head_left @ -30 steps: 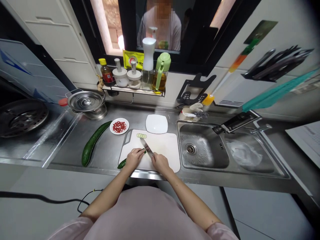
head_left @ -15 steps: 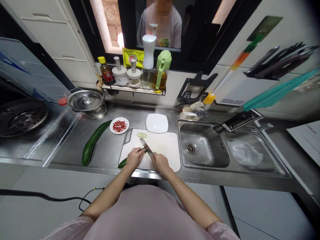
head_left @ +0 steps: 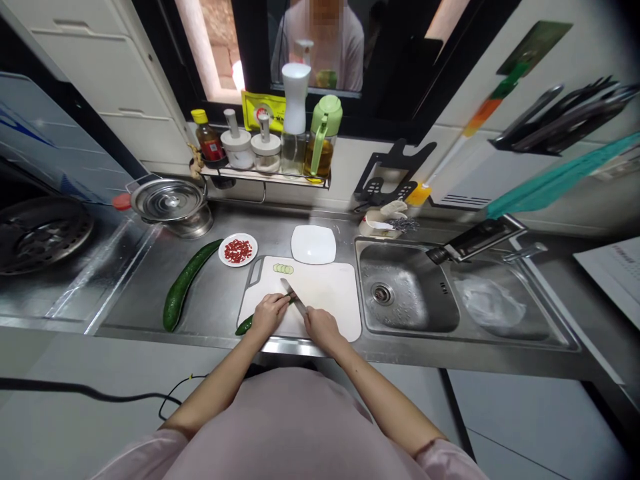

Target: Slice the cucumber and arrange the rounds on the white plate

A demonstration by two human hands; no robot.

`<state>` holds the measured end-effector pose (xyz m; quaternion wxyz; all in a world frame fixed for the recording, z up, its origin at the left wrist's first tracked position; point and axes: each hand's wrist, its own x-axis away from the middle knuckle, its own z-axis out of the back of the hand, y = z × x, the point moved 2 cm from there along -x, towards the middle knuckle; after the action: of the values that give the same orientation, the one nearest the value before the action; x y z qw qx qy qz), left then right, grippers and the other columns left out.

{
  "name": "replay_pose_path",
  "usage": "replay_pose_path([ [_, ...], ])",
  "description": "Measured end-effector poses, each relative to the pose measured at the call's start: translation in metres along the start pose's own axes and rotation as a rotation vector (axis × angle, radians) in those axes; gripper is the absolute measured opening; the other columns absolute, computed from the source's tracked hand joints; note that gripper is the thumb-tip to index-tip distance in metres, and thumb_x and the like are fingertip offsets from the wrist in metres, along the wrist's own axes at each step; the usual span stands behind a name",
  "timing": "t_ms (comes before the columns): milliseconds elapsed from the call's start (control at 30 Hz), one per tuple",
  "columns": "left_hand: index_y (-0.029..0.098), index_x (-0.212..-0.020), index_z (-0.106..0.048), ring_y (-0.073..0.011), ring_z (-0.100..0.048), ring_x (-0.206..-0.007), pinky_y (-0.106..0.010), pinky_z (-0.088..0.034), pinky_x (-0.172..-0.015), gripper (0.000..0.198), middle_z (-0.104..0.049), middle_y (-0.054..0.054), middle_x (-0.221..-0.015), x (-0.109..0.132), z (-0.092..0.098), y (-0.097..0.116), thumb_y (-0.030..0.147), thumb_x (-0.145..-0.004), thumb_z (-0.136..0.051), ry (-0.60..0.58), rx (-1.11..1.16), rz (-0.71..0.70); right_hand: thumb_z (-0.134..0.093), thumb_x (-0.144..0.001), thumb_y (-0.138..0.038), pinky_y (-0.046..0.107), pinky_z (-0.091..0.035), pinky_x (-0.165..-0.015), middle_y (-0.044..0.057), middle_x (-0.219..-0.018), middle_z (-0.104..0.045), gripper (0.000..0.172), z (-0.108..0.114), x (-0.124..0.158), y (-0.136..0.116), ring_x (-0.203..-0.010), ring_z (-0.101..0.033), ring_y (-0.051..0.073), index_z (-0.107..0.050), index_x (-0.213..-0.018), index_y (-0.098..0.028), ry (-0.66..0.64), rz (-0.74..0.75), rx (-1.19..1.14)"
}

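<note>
My left hand [head_left: 270,313] is closed over a green cucumber [head_left: 245,325] lying on the white cutting board [head_left: 330,287]; most of the cucumber is hidden under it. Gripped in my right hand [head_left: 321,327] is a kitchen knife [head_left: 295,297], its blade angled up and left against the cucumber's right end, close to my left fingertips. Several pale cucumber slices [head_left: 283,269] overlap in a row near the board's top edge. A second, longer cucumber [head_left: 190,283] rests on the steel counter left of the board.
Behind the board are a plate of chopped red pieces [head_left: 239,241] and a white square dish [head_left: 313,245]. The sink [head_left: 410,287] adjoins the board on the right. A lidded steel pot [head_left: 173,207] stands at the back left, beside a rack [head_left: 265,175] of condiment bottles.
The camera view has shifted slightly. Both hands keep almost the same place, and the knife blade's angle has altered a little.
</note>
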<state>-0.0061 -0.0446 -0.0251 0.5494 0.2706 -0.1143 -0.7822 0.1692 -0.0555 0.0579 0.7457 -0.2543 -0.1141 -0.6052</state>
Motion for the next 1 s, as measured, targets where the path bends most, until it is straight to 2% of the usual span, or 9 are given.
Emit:
replay_pose_path([
  [333,0.025,-0.108,-0.071,-0.0174,-0.059,-0.092,-0.031,-0.05,-0.084,0.024,-0.068,-0.005,-0.102,0.0,-0.001,-0.0011,0.026,-0.091,-0.054,-0.012,0.027,0.005,-0.036,-0.096,-0.023,0.03,-0.042,-0.076,0.015,-0.1,-0.07,0.029,0.0004,-0.002,-0.0012,-0.095,-0.065,0.024,-0.06,-0.11,-0.014,-0.031,-0.007,0.017],
  [1000,0.024,-0.108,-0.07,-0.0176,-0.059,-0.093,-0.032,-0.05,-0.085,0.024,-0.069,-0.005,-0.102,-0.0011,0.0005,-0.0007,0.026,-0.091,-0.053,0.0,0.034,-0.016,-0.036,-0.095,-0.022,0.029,-0.043,-0.077,0.015,-0.101,-0.07,0.031,-0.0041,-0.0067,-0.0008,-0.097,-0.065,0.023,-0.062,-0.109,-0.014,-0.012,0.002,0.004],
])
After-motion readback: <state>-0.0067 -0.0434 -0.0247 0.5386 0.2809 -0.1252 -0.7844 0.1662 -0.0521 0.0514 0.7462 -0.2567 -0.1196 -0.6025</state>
